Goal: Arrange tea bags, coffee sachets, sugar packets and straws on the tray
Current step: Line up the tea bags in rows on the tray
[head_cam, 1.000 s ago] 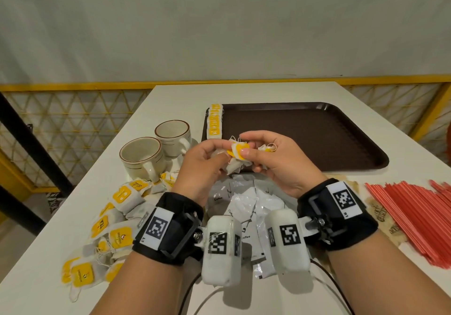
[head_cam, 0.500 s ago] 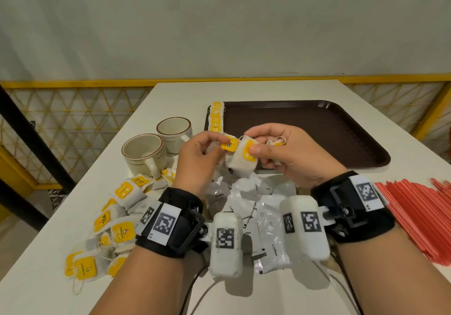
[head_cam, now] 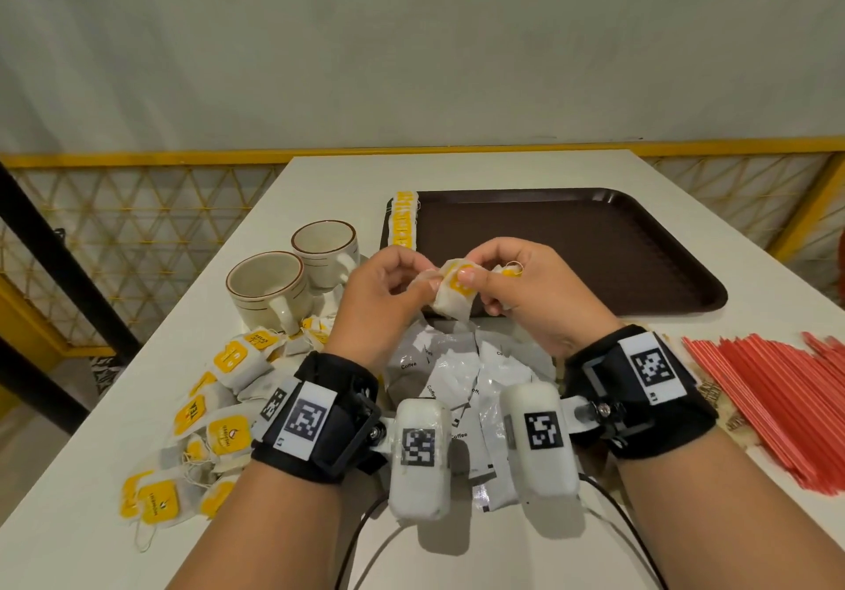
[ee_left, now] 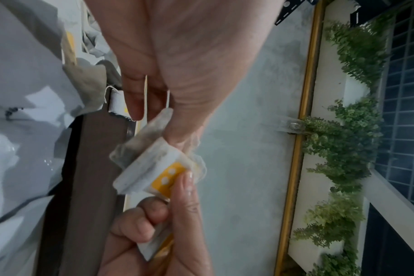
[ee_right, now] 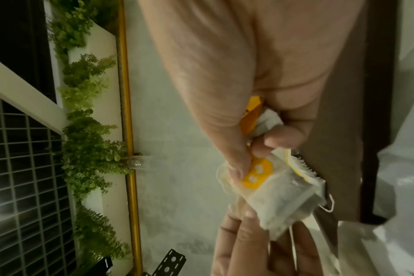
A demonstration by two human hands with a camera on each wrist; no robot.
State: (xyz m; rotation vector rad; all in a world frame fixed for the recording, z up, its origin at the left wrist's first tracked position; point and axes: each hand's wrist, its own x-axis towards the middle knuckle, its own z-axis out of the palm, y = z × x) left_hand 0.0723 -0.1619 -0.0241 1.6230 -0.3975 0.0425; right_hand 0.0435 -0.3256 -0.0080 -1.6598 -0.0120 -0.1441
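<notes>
Both hands meet above the near edge of the dark brown tray (head_cam: 594, 246). My left hand (head_cam: 420, 276) pinches the side of a white tea bag (head_cam: 450, 303) with a yellow tag. My right hand (head_cam: 480, 287) pinches the same tea bag, its thumb on the tag, and keeps more tea bags (head_cam: 508, 271) curled in its palm. The left wrist view shows the left hand (ee_left: 154, 128) and the tea bag (ee_left: 151, 168). In the right wrist view is the right hand (ee_right: 253, 158) on the tea bag (ee_right: 279, 201). A row of tea bags (head_cam: 404, 223) lies along the tray's left edge.
A loose pile of tea bags (head_cam: 219, 406) lies at the left. Two cream cups (head_cam: 270, 287) (head_cam: 324, 242) stand behind it. White coffee sachets (head_cam: 457, 370) lie under my hands. Red straws (head_cam: 777, 397) lie at the right over brown sugar packets (head_cam: 711, 390).
The hands have stayed together at the tray's near edge. The tea bag has turned between the fingers, and the right thumb now lies on its yellow tag.
</notes>
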